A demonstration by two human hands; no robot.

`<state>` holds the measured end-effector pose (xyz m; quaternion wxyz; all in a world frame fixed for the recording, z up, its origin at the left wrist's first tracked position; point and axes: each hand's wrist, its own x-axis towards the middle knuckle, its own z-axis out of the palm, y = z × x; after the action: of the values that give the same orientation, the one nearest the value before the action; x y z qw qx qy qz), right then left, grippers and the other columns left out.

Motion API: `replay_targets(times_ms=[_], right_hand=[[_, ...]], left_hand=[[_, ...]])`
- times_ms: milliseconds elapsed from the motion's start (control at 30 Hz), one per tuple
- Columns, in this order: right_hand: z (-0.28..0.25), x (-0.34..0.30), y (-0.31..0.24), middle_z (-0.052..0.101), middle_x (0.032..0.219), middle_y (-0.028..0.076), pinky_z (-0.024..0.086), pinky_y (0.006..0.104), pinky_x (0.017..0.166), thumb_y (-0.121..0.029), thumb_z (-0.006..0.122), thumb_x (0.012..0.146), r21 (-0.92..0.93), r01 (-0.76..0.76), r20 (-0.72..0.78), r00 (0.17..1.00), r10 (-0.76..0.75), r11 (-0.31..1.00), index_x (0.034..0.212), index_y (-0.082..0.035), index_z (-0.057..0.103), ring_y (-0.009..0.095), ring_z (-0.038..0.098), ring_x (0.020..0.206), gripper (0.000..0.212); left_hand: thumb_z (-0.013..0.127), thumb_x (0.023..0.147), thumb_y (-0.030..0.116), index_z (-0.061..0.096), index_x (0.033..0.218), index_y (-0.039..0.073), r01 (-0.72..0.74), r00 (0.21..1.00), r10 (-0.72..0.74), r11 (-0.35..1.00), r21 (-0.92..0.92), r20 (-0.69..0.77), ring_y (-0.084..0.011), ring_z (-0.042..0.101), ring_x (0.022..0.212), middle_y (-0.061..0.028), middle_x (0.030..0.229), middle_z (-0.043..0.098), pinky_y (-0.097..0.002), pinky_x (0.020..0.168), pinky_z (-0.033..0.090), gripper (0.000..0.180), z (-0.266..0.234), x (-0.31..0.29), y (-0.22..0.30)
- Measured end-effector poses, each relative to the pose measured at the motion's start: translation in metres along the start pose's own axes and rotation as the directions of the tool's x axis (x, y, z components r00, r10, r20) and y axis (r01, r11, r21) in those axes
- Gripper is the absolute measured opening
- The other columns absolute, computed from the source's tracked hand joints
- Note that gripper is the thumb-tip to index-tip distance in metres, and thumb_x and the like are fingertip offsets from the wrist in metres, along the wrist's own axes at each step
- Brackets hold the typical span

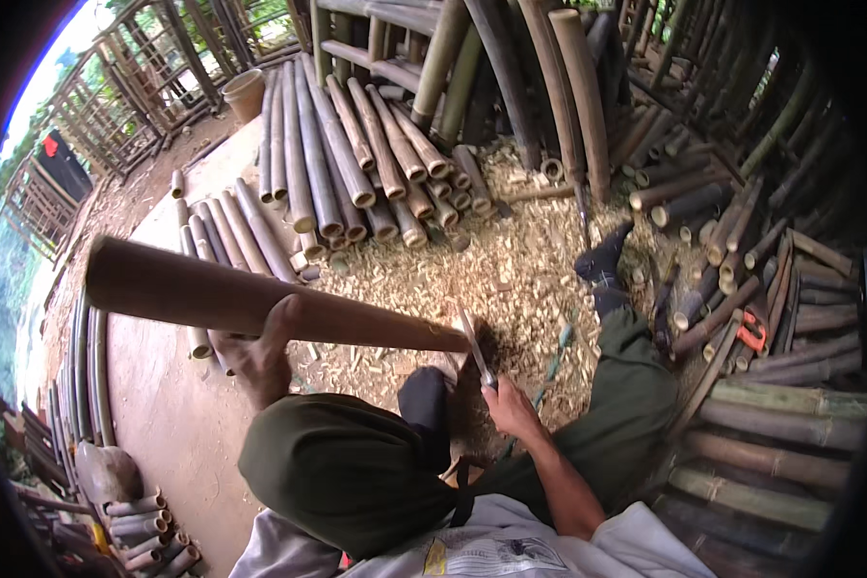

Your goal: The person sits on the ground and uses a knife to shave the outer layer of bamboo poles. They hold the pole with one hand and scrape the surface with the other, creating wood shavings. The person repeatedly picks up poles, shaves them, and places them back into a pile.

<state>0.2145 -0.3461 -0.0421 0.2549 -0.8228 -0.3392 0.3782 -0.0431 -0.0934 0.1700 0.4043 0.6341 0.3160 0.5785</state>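
A long brown bamboo pole (pixel 212 291) slants across in front of me, its thick end at the far left and its other end near the middle. My left hand (pixel 263 354) is wrapped round the pole from below, towards its thick end. In my right hand (pixel 512 408) is the handle of a knife (pixel 478 349), closed in my fingers. The blade points up and away, right beside the pole's right-hand end; whether it touches cannot be made out. Pale wood chips (pixel 395 289) cover the floor under and around that end.
Beyond the chips lies a stack of cut bamboo poles (pixel 308 164), with uprights (pixel 583 106) behind. A bucket (pixel 245 94) stands at the back left. On the right are piled bamboo pieces, a saw with an orange handle (pixel 752 330) and a slatted bamboo platform (pixel 771 453). My feet and legs flank the work.
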Motion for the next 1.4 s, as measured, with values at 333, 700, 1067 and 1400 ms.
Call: replay_targets(times_ms=[333, 700, 1067, 1400], right_hand=[[-0.07, -0.057, -0.14, 0.069, 0.091, 0.03, 0.052, 0.0573, 0.072, -0.032, 0.059, 0.104, 0.179, 0.37, -0.167, 0.925, -0.342, 0.912, 0.114, -0.001, 0.051, 0.052, 0.067, 0.09, 0.034], [-0.059, -0.04, -0.138, 0.069, 0.085, 0.033, 0.053, 0.0609, 0.07, -0.033, 0.055, 0.105, 0.061, 0.316, -0.124, 0.943, -0.307, 0.947, 0.113, 0.001, 0.05, 0.054, 0.067, 0.083, 0.034], [-0.025, 0.003, -0.011, 0.07, 0.104, 0.033, 0.052, 0.0583, 0.088, -0.038, 0.055, 0.101, -0.221, -0.058, -0.059, 0.997, 0.046, 0.973, 0.121, 0.001, 0.054, 0.053, 0.066, 0.102, 0.043], [0.01, 0.001, 0.016, 0.069, 0.098, 0.031, 0.051, 0.0593, 0.08, -0.036, 0.058, 0.103, 0.036, 0.06, -0.192, 0.98, -0.052, 0.998, 0.119, 0.001, 0.055, 0.052, 0.066, 0.094, 0.041]], left_hand=[[0.086, 0.076, 0.03, 0.042, 0.14, 0.002, 0.091, 0.966, 0.027, 0.895, -0.436, 0.255, -0.0329, 0.059, 0.122, -0.017, 0.129, 0.057, -0.0482, 0.109, 0.048, 0.083, -0.002, -0.008, 0.003], [0.084, 0.078, 0.024, 0.04, 0.142, 0.0, 0.029, 0.97, 0.069, 0.919, -0.394, 0.234, -0.0334, 0.058, 0.123, -0.0184, 0.129, 0.056, -0.0496, 0.109, 0.047, 0.081, 0.0, -0.005, 0.007], [0.082, 0.078, 0.022, 0.046, 0.134, 0.001, 0.054, 0.981, 0.021, 0.926, -0.375, 0.194, -0.033, 0.059, 0.117, -0.0163, 0.12, 0.058, -0.0505, 0.106, 0.049, 0.069, -0.004, -0.004, 0.011], [0.092, 0.072, 0.03, 0.056, 0.142, -0.001, 0.331, 0.864, -0.36, 0.933, 0.141, 0.351, -0.0265, 0.066, 0.113, -0.0162, 0.124, 0.07, -0.0392, 0.103, 0.051, 0.085, 0.042, 0.006, -0.032]])
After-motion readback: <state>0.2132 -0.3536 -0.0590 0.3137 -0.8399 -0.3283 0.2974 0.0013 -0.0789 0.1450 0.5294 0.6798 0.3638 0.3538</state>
